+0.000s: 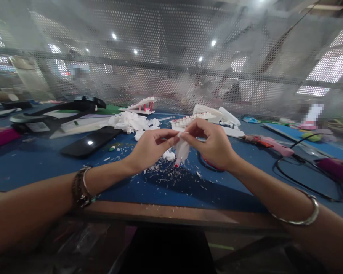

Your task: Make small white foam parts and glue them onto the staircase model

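Observation:
My left hand (150, 148) and my right hand (213, 142) meet over the middle of the table, both closed in a pinch. Between the fingertips is the top of a thin, whitish, tissue-like piece (183, 149), which hangs down below them. Just under it a small white tube with a red end (177, 163) shows; whether the two are joined I cannot tell. Scraps and shavings (171, 173) lie scattered on the blue tabletop (117, 190) beneath. Behind my fingers sits a white strip with a row of small pieces (185, 120), partly hidden by my right hand.
Crumpled white paper (130, 121) and a black phone (88, 142) lie left of centre. Further back stand a white stepped rack with red posts (145, 105) and a black strapped device (34, 121). On the right are a pink-handled tool (277, 146) and a black cable (308, 184).

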`<state>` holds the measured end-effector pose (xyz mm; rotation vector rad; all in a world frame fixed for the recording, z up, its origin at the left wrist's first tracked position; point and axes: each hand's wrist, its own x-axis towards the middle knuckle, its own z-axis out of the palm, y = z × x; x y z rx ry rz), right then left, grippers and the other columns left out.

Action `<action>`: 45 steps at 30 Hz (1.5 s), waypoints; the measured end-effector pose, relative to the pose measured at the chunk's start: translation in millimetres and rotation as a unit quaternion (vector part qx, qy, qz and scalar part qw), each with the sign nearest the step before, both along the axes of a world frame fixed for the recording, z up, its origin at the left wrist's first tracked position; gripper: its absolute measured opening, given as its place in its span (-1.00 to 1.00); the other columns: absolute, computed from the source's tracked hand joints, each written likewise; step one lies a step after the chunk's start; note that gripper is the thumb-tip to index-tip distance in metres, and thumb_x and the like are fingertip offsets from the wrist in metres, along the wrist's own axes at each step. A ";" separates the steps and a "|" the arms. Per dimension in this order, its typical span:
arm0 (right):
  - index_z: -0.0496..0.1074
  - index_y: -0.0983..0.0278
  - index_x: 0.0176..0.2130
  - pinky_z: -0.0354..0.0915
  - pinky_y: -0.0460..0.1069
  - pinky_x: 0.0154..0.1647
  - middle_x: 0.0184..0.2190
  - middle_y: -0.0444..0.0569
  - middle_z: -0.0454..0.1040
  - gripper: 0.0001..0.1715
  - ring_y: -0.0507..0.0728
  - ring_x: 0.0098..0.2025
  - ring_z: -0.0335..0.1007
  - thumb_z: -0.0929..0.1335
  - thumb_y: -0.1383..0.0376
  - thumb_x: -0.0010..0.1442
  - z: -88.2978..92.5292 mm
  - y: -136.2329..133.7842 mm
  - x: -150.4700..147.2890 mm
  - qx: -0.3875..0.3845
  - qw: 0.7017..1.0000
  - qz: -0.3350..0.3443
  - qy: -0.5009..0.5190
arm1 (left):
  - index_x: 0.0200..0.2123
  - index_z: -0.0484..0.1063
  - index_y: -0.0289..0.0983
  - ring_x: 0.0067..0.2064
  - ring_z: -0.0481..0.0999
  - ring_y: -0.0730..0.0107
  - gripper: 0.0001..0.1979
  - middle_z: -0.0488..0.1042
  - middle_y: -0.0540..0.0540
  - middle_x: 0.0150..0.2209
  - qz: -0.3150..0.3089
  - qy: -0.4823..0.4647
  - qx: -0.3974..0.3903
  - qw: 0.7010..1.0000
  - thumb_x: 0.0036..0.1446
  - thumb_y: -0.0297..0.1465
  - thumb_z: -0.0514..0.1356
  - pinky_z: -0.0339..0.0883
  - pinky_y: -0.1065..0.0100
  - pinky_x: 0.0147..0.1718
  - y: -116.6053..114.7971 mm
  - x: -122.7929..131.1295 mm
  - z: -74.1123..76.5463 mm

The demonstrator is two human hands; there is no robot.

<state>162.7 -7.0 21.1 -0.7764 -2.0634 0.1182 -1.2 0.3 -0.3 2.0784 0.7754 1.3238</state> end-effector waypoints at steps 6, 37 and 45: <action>0.29 0.33 -0.51 0.11 -0.16 -0.59 -0.61 -0.21 0.29 -0.82 -0.11 -0.57 0.17 0.35 0.28 0.00 4.3 1.5 0.5 -0.080 0.993 0.050 0.067 | -0.34 0.50 -0.26 -0.38 0.45 0.51 -0.84 0.54 0.01 -0.40 -0.044 -0.046 -0.027 0.998 0.01 -0.48 0.13 0.31 0.51 -0.37 3.7 -2.3 0.4; 0.27 0.26 -0.47 0.25 -0.11 -0.37 -0.50 -0.17 0.37 -0.88 -0.05 -0.41 0.29 0.34 0.36 0.02 -3.0 -12.1 -8.5 -0.026 0.986 0.110 0.120 | -0.48 0.41 -0.29 -0.39 0.40 0.46 -0.92 0.46 -0.03 -0.46 -0.004 -0.077 0.012 0.997 -0.05 -0.39 0.18 0.26 0.44 -0.40 -3.7 -2.4 5.9; 0.31 0.29 -0.49 0.25 -0.12 -0.37 -0.53 -0.18 0.36 -0.90 -0.07 -0.42 0.31 0.34 0.43 0.02 -2.9 -11.3 -7.4 -0.005 0.987 0.097 0.130 | -0.37 0.44 -0.27 -0.28 0.45 0.42 -0.88 0.51 -0.07 -0.32 0.023 -0.056 0.082 0.995 -0.01 -0.37 0.18 0.32 0.42 -0.30 -12.0 0.3 1.0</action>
